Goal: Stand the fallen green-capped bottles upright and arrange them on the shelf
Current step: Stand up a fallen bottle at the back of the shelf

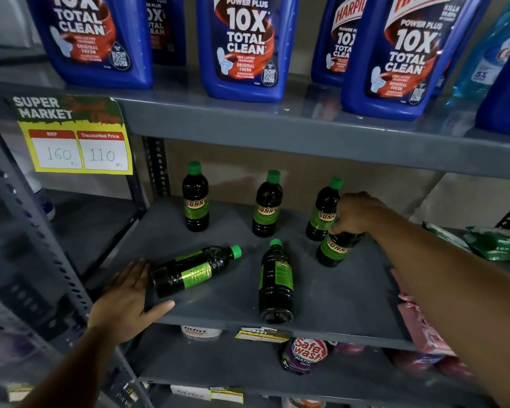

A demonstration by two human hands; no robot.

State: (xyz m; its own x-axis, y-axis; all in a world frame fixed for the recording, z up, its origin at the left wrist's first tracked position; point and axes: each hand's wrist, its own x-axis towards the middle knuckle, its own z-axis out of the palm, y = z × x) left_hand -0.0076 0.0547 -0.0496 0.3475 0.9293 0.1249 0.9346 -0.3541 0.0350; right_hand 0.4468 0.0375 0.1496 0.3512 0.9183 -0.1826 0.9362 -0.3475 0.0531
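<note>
Three dark green-capped bottles stand upright along the back of the grey shelf (224,295): one at the left (195,198), one in the middle (267,206), one at the right (322,213). My right hand (356,214) grips the top of a fourth bottle (334,250), which stands tilted in front of the right one, its cap hidden by my fingers. Two bottles lie on their sides: one (194,270) at the front left with its cap pointing right, another (275,282) in the middle with its cap pointing back. My left hand (127,298) rests flat on the shelf, fingers apart, against the left fallen bottle's base.
Large blue cleaner bottles (245,48) fill the shelf above, with a yellow price tag (80,148) hanging from its edge. Green packets (495,242) and pink packets (424,328) lie to the right. A grey slotted upright (27,219) stands at the left. A detergent pouch (306,354) sits below.
</note>
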